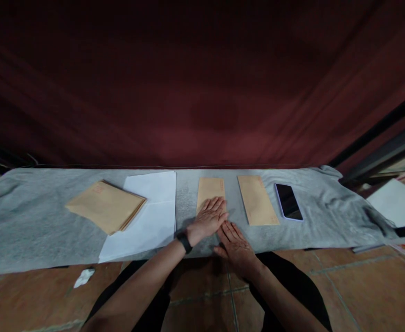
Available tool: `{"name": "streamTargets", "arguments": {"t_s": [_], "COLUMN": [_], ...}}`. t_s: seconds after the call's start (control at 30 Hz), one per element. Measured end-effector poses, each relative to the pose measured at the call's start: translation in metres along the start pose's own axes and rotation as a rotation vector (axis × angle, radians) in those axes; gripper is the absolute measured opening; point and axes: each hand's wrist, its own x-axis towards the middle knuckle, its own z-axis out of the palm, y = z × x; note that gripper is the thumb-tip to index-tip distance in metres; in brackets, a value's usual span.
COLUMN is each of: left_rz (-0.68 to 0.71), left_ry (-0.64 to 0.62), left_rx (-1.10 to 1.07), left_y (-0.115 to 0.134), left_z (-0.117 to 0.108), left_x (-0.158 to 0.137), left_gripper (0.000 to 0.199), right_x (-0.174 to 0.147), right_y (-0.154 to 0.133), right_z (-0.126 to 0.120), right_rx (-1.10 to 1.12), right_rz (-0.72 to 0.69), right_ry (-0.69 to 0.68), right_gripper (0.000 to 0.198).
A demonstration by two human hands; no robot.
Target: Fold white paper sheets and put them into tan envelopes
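Note:
A brown paper envelope (210, 186) with red print at its upper right lies in front of me on the grey cloth. My left hand (211, 216) rests flat on its lower part, fingers stretched out, and hides that end. My right hand (235, 242) lies at the envelope's lower right corner, fingers extended and touching or nearly touching the left hand. Neither hand grips anything. To the right is a second brown envelope (258, 200), slightly tilted. A stack of brown envelopes (107, 205) sits at the left, partly over white paper sheets (156, 203).
A phone in a pale purple case (288, 202) lies right of the second envelope. The grey cloth (43, 221) covers a long, narrow surface against a dark red panel (202, 115). A crumpled white tissue (84, 277) is on the tiled floor (202, 309).

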Motion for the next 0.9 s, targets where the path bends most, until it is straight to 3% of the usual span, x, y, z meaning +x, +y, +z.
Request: {"name": "streamTargets", "arguments": {"t_s": [0.27,0.43,0.67,0.9], "left_rz": [-0.094,-0.105,-0.078,-0.086], "left_ry": [0.165,0.216,0.130,0.149], "left_rx": [0.067,0.035,0.025,0.048], "left_y": [-0.023,-0.029,-0.020,-0.009], "left_z": [0.002,-0.003,0.003,0.023], "left_x": [0.060,0.068,0.011,-0.059], "left_gripper": [0.057,0.056,0.054,0.059], "right_x": [0.003,0.004,0.000,-0.006], "right_y": [0.002,0.001,0.000,-0.004], "right_z": [-0.008,-0.012,-0.006,0.002], "right_rx": [0.009,0.058,0.063,0.034], "right_rz": [-0.033,-0.016,0.010,0.073], "right_ry": [-0.025,-0.038,-0.006,0.026], "right_gripper": [0.065,0.060,0.058,0.058]}}
